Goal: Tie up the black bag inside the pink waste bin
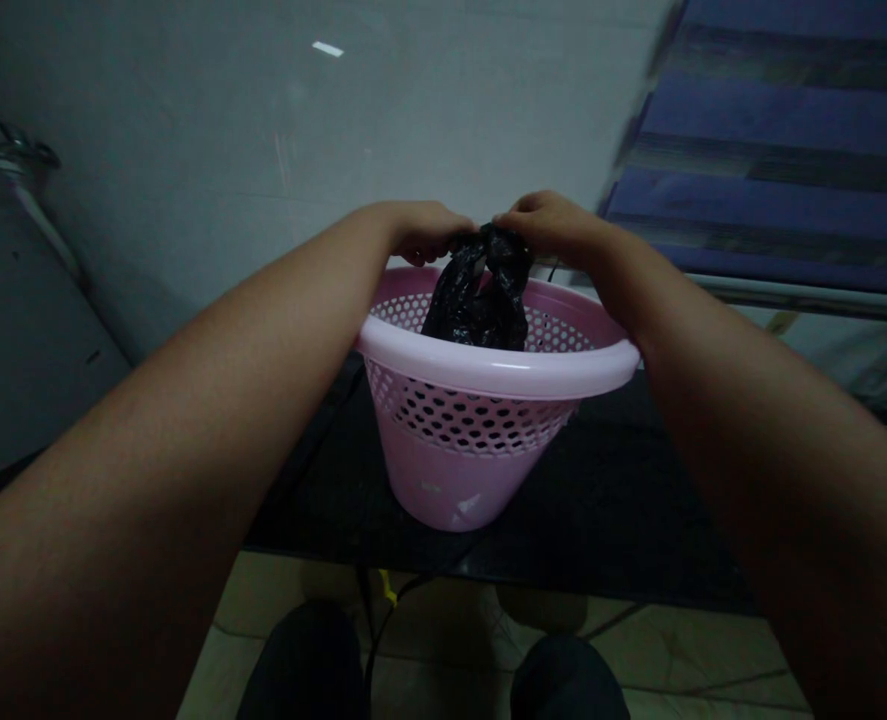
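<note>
A pink perforated plastic basket (503, 375) stands on a dark table top (623, 500) in front of me. A crumpled black plastic bag (477, 295) rises out of the basket. My left hand (424, 230) is closed on the bag's top from the left. From the right, my right hand (552, 222) pinches the same bunched top. The two hands nearly touch above the basket's far rim.
A grey wall is behind the basket. A blue striped mattress or cushion (780, 150) lies at the upper right. A grey appliance (23, 330) with a hose stands at the left. Below the table edge are my knees (308, 665) and a tiled floor.
</note>
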The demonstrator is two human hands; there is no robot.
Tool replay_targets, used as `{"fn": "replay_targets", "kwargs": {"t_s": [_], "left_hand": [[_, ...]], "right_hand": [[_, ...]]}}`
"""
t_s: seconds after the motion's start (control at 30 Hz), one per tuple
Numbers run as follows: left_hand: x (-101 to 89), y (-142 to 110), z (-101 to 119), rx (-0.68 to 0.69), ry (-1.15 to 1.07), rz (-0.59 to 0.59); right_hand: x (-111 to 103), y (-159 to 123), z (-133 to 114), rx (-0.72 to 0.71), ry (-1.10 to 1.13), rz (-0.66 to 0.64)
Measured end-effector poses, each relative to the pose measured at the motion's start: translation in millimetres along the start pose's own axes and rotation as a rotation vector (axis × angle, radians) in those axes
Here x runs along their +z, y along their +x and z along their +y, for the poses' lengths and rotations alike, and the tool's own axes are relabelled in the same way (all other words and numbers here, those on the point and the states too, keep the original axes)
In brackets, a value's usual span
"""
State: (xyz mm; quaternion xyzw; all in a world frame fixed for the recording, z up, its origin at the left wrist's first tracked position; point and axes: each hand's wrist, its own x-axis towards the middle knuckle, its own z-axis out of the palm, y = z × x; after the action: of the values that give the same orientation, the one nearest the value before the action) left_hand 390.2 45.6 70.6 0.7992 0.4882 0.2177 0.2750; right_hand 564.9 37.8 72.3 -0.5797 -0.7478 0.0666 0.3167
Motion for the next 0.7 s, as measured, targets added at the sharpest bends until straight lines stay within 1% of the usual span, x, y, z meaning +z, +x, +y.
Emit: {"fn": "replay_targets", "kwargs": {"t_s": [0.3, 0.7], "left_hand": [[-0.7, 2.7, -1.6, 0.004, -0.002, -0.019], [-0.2, 4.6, -1.6, -0.01, 0.004, 0.005]], "right_hand": [[0.3, -2.2, -2.0, -0.012, -0.055, -0.014], [-0.4, -1.6, -1.8, -0.003, -0.12, 0.016]]}}
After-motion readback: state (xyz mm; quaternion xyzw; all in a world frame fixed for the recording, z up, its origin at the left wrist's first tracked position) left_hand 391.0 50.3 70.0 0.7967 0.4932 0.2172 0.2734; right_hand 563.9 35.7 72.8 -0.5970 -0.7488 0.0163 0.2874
